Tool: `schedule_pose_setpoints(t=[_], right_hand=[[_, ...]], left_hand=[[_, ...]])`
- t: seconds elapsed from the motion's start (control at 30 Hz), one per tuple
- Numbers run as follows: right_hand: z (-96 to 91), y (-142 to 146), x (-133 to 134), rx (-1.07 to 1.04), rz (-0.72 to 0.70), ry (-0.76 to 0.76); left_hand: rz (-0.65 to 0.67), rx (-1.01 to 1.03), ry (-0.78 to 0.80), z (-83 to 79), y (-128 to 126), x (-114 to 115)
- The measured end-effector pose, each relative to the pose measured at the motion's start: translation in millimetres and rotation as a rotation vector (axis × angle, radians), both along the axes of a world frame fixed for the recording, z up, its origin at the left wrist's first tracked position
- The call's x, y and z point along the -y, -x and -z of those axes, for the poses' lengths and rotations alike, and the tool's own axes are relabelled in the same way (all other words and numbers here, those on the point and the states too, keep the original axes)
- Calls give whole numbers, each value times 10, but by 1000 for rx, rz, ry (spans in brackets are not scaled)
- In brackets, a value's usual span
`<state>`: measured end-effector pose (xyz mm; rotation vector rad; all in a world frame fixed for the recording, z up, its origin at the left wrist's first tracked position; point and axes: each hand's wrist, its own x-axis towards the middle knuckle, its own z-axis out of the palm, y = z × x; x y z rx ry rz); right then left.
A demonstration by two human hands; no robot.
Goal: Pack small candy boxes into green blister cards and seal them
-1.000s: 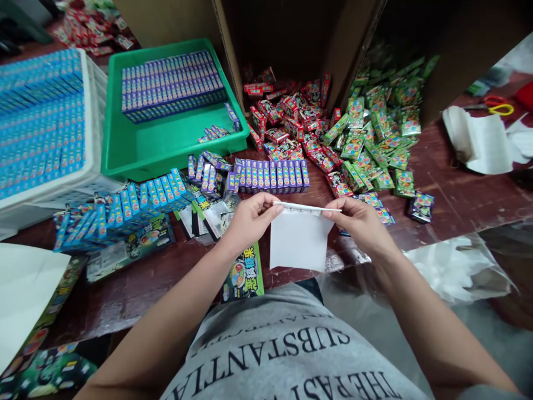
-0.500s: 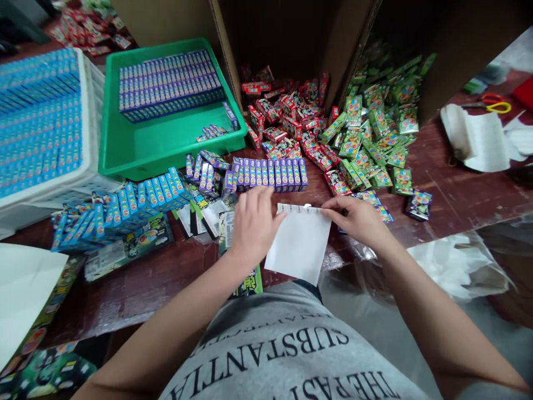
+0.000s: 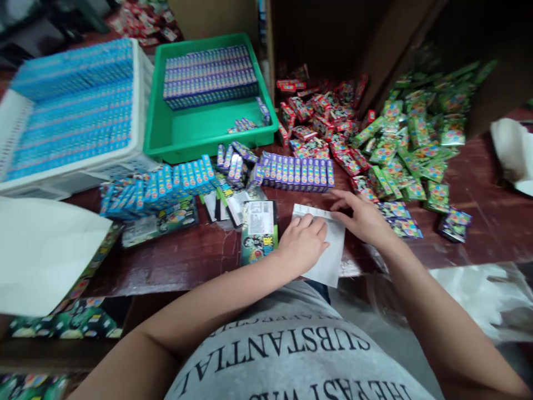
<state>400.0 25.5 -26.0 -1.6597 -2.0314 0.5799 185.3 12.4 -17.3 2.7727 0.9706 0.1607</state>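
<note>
While both hands press down, the flat white paper sheet (image 3: 328,261) lies on the table's near edge.
Left hand (image 3: 303,244) flat on it, gripping nothing; right hand (image 3: 362,216) pins its far right corner with its fingertips.

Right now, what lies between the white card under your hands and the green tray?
In the head view, a row of purple boxes stands on the table between the white card and the green tray.

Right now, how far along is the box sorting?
Done: blue boxes fill the white crate; purple boxes cover half the green tray. In hand: left hand and right hand press a white bag flat on the table. Left: loose red boxes, green boxes, a purple row.
</note>
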Motion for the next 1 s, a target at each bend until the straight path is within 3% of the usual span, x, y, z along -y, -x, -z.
schedule_pose_setpoints(t=[0.17,0.27,0.37,0.47,0.6,0.67,0.73,0.9,1.0], right_hand=[[-98,33,142,-244,36,11],[-245,-2,239,-347,61,-9],[-424,104,258,-531,22,79],[-653,415,175,-656,-90,208],[-899,975,-79,-726,-304,336],[-923,1231,-234,-738,-419,399],[-885,1441,-377,-713,-517,440],[-736,1742,-555,-497,-581,440],[-727,1801,-492,-399,-547,321]], left_hand=[[47,92,42,-110,241,-97],[-182,155,-20,-219,608,-279],[-414,67,-6,-283,1015,-417],[-394,110,164,-336,1327,-435],[-390,515,571,-433,1579,-371],[-415,742,780,-469,1654,-338],[-453,882,884,-489,1700,-303],[-513,945,912,-519,1752,-219],[-516,957,904,-541,1808,-170]])
